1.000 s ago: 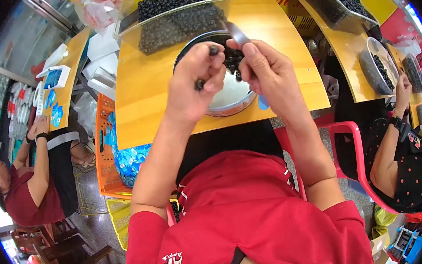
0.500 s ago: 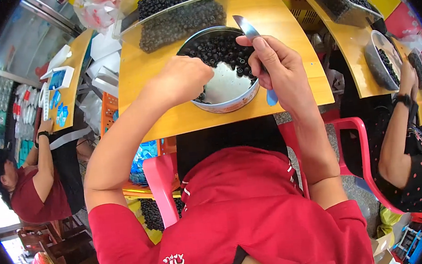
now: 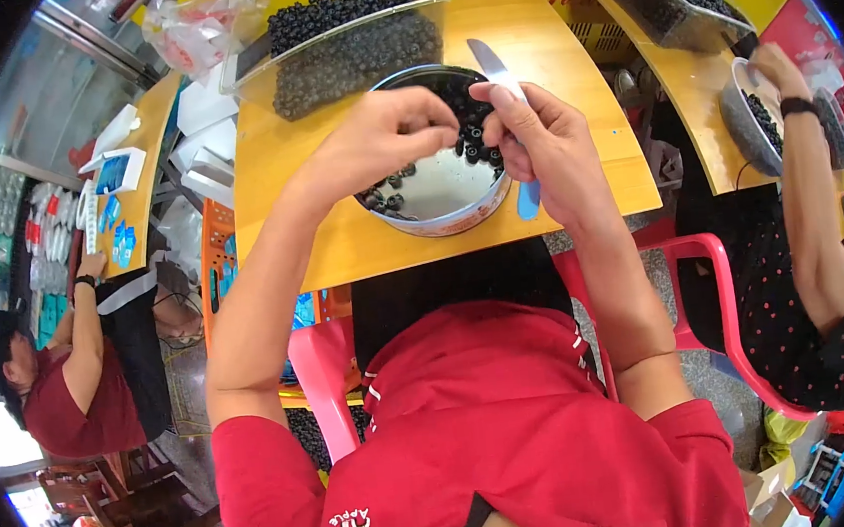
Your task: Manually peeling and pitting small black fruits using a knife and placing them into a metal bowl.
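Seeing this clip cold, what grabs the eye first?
The two hands meet over a round metal bowl of small dark fruits at the middle of the yellow table. The right hand holds a small knife, blade pointing away; the left hand pinches above the bowl. Behind it stands a clear tray heaped with the same fruits.

Bright daylight, sharp centre, fisheye-warped edges.

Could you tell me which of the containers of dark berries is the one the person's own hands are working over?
The round metal bowl nearest the person; the clear rectangular trays lie farther back, untouched.
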### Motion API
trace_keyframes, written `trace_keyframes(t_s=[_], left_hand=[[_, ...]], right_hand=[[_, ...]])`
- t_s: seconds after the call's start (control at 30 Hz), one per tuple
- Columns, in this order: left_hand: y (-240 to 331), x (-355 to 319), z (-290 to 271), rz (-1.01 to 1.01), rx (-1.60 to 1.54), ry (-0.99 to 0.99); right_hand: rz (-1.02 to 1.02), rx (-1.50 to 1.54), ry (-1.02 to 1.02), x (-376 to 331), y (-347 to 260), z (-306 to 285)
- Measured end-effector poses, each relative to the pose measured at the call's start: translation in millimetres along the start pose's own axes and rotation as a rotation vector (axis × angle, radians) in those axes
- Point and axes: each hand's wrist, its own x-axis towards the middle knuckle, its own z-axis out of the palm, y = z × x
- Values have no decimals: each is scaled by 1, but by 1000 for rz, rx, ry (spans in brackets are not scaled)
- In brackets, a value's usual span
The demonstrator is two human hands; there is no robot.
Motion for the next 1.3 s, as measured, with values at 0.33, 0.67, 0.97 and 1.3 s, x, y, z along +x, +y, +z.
trace_keyframes(t_s=[0.33, 0.67, 0.97, 1.3], left_hand=[[13, -13, 44, 159, -858, 365], [21, -22, 46, 182, -703, 402], [21, -31, 47, 106, -612, 344], [12, -33, 51, 53, -908, 358]], right_hand=[[-24, 334, -49, -4, 8, 16], [-33, 173, 17, -6, -6, 16], [-249, -248, 39, -5, -12, 17], [-82, -181, 17, -8, -13, 18]])
